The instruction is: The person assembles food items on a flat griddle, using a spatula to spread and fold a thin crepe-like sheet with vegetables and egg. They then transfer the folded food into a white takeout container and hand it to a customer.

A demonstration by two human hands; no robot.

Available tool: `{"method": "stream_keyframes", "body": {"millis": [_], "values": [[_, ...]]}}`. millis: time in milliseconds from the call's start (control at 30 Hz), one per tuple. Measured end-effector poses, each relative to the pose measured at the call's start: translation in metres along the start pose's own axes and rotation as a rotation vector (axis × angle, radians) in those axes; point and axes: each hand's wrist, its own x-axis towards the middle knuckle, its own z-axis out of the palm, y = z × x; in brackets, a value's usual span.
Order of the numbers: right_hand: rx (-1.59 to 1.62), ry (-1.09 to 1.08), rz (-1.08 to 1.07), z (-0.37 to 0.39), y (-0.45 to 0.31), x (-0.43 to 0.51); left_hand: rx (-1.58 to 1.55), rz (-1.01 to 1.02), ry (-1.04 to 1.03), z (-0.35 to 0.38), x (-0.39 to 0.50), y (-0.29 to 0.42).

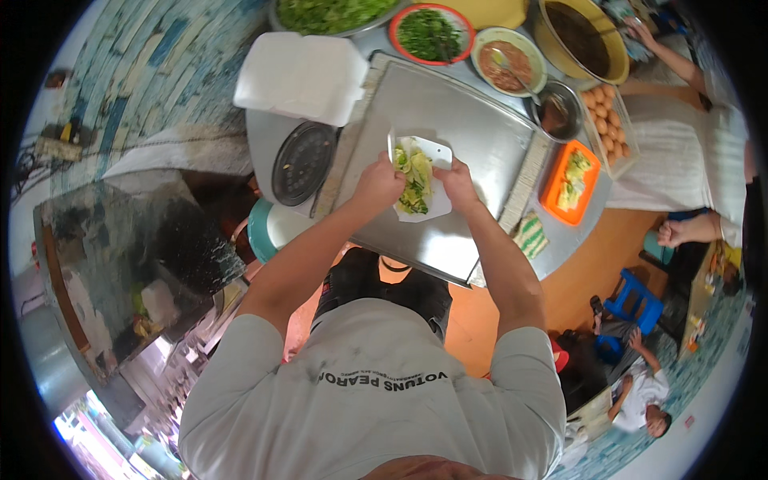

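Observation:
Over the steel griddle plate (pixel 390 237), both hands hold a white tray or carton (pixel 443 201) by its sides. Rolled food with green filling (pixel 414 180) lies in it. My left hand (pixel 382 182) grips the left side, beside an upright thin edge that looks like a blade or the tray's rim; I cannot tell which. My right hand (pixel 457 182) pinches the right side near a small hole. Right of the griddle, an orange tray (pixel 549 195) holds similar food. A green-and-white striped cloth or sponge (pixel 531 236) lies below it.
White foam boxes (pixel 303 78) and a round black lid (pixel 304 163) are at the left. Bowls of chopped greens (pixel 429 34) and minced filling (pixel 507 60), a brown-filled pot (pixel 579 39) and eggs (pixel 606 123) line the far side. Other people are at the right.

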Motion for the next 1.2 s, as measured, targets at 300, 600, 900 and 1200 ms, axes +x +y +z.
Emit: {"method": "stream_keyframes", "body": {"millis": [300, 600, 900, 1200], "values": [[-0.122, 0.325, -0.155, -0.192, -0.056, -0.082, -0.072, 0.329, -0.189, 0.079, 0.007, 0.184], [-0.547, 0.599, -0.144, -0.343, -0.112, -0.088, -0.120, 0.325, -0.342, 0.200, 0.065, 0.294], [-0.904, 0.704, -0.179, -0.361, -0.114, -0.101, -0.075, 0.329, -0.297, 0.222, 0.077, 0.280], [-0.920, 0.743, -0.151, -0.339, -0.125, -0.105, -0.177, 0.667, -0.331, 0.219, 0.040, 0.343]]}}
